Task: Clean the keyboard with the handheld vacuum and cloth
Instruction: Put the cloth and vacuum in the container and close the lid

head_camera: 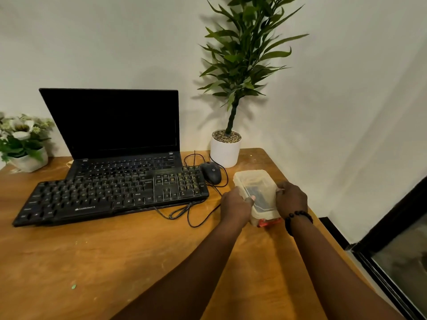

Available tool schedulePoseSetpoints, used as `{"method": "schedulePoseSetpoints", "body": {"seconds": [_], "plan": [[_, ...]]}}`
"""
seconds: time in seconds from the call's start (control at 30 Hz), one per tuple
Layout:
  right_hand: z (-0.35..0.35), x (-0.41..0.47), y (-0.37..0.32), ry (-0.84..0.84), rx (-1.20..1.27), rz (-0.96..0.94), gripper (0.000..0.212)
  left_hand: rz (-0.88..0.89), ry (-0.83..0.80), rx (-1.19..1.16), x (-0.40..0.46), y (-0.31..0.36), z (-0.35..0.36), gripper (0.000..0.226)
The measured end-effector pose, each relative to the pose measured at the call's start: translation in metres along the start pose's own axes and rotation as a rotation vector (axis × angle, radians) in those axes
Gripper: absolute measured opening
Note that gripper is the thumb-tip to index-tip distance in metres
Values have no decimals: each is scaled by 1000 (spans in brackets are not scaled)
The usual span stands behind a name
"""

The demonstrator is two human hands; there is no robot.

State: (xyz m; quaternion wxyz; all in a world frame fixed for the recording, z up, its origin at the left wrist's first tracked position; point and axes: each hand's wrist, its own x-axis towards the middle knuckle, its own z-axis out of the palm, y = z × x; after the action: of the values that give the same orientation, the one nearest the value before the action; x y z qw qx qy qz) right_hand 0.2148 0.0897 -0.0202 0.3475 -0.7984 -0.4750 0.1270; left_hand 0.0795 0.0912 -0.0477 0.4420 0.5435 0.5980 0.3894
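A black keyboard (pixel 111 197) lies on the wooden desk (pixel 115 255), its far edge overlapping an open black laptop (pixel 115 125). To its right stands a translucent plastic box (pixel 255 181) with a dark object and something red inside; what they are is unclear. My left hand (pixel 235 207) grips the box's left side, thumb over the rim. My right hand (pixel 291 199), with a black bead bracelet on the wrist, holds the right side. No vacuum or cloth is plainly visible.
A black wired mouse (pixel 211 173) sits between keyboard and box, its cables (pixel 184 213) looping across the desk. A tall potted plant (pixel 225 151) stands at the back right, a flower pot (pixel 27 158) at the back left. The desk's right edge is close to the box.
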Motion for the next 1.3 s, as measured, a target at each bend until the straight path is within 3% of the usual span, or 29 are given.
{"method": "schedulePoseSetpoints", "body": {"seconds": [0.17, 0.27, 0.33, 0.4, 0.43, 0.5, 0.6, 0.73, 0.87, 1.07, 1.2, 1.3], "plan": [[4, -2, 12, -10, -39, -23, 31, -67, -8, -98, 17, -22, 11, 50], [2, 1, 10, -34, -44, -27, 27, -81, -30, -93, 4, -4, 2, 42], [1, -1, 12, -63, -25, -3, 30, 19, 56, 172, -4, 5, -4, 43], [2, -7, 17, -70, 34, 72, 39, 239, 200, 404, -14, 10, -7, 48], [4, -12, 22, -68, 45, 126, 45, 384, 217, 431, -19, 12, -10, 47], [6, -21, 29, -86, 21, 213, 52, 591, 100, 503, -24, 13, -12, 35], [3, -27, 27, -149, 75, 277, 55, 656, -50, 639, -28, 15, -11, 21], [-11, -29, 22, -255, 168, 364, 54, 732, -45, 747, -31, 21, -9, 19], [-25, -36, 19, -328, 419, 480, 46, 761, -77, 761, -36, 23, -12, 20], [-32, -49, 22, -331, 394, 233, 27, 766, -243, 914, -45, 25, -26, 49], [-46, -55, 42, -490, 240, -63, 50, 804, -182, 934, -49, 25, -18, 44], [-49, -51, 50, -445, 96, -172, 61, 810, -134, 885, -49, 24, -16, 34]]}}
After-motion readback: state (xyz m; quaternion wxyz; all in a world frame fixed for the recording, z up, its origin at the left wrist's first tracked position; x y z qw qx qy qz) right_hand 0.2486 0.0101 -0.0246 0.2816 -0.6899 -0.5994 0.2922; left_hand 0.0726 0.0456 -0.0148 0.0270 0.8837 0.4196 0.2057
